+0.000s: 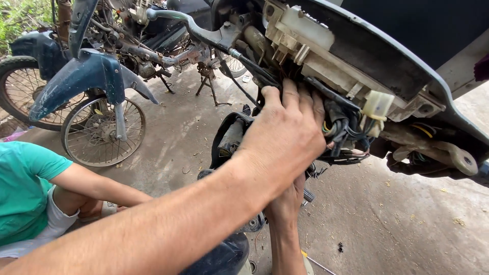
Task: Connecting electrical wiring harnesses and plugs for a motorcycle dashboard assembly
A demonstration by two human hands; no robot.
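My left hand [285, 135] reaches up from the lower left into the back of a motorcycle's handlebar housing [367, 61]. Its back faces me and its fingertips are tucked among a bundle of black and coloured wires [346, 130]. A white plastic connector [378, 104] hangs just right of the fingers. My right hand [289, 201] comes up from below and lies under the left one. It is mostly hidden, so what it holds cannot be seen. A black part [229, 137] sits just left of my left wrist.
A person in a green shirt [23, 188] crouches at the lower left, arm stretched toward the middle. A stripped motorcycle with a blue front fender [86, 76] and spoked wheels [102, 133] stands at the upper left. A brake lever [183, 20] juts out above. Concrete floor [387, 219] lies below.
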